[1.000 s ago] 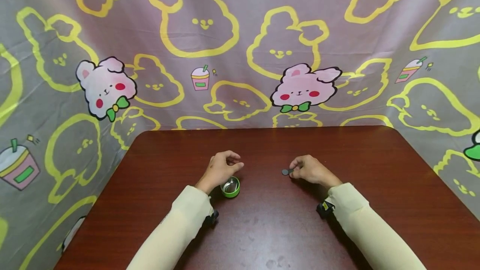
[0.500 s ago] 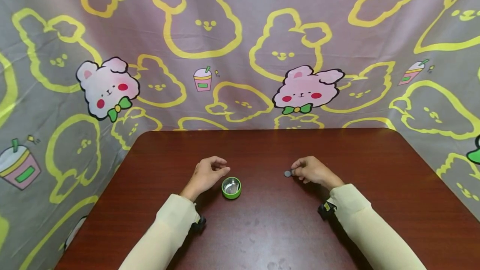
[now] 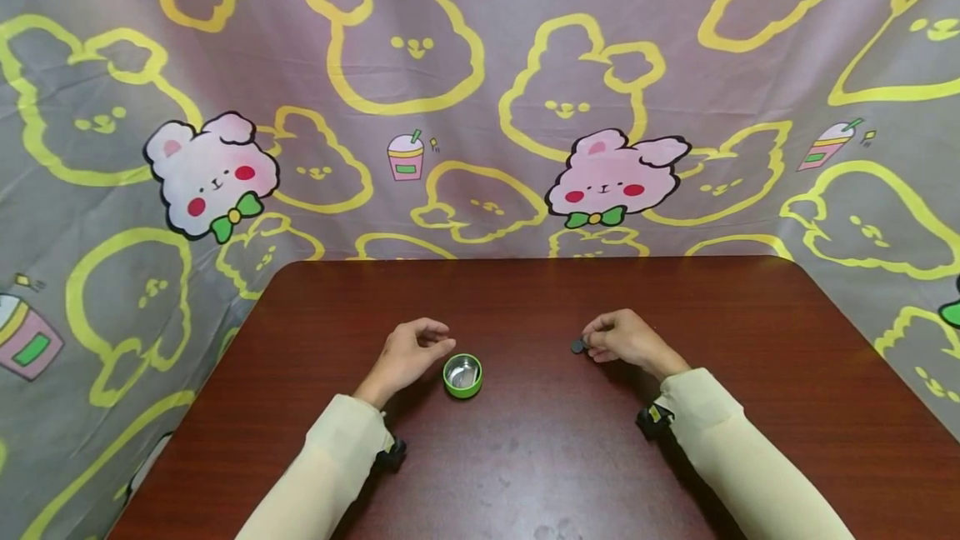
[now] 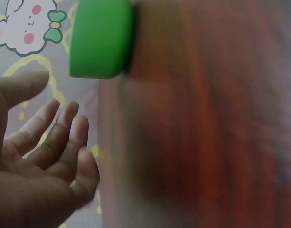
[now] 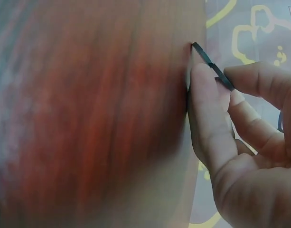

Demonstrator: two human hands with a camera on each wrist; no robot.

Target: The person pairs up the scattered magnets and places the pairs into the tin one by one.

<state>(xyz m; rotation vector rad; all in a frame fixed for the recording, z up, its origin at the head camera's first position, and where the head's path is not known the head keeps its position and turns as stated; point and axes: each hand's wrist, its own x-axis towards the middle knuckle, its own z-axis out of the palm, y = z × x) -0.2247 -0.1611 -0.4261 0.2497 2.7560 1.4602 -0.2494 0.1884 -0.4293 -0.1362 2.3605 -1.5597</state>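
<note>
My right hand [image 3: 626, 338] pinches thin dark round discs [image 5: 211, 65] between thumb and fingers, low over the table. In the right wrist view they show edge-on, two of them partly overlapping. In the head view one disc [image 3: 577, 347] sticks out to the left of the fingertips. A small round green container [image 3: 463, 391] with a shiny metallic inside stands upright on the table. My left hand [image 3: 405, 357] is just left of it, fingers loosely curved, holding nothing and apart from it. Something pale lies inside the container, too small to make out.
Both hands are over a dark red-brown wooden table [image 3: 525, 448] with rounded far corners. A patterned cloth [image 3: 480, 65] with yellow outlines and pink rabbits hangs behind the table and along its sides.
My left hand has moved left, away from the green container. The right hand stays in nearly the same place, and the projecting disc now sits closer to its fingertips.
</note>
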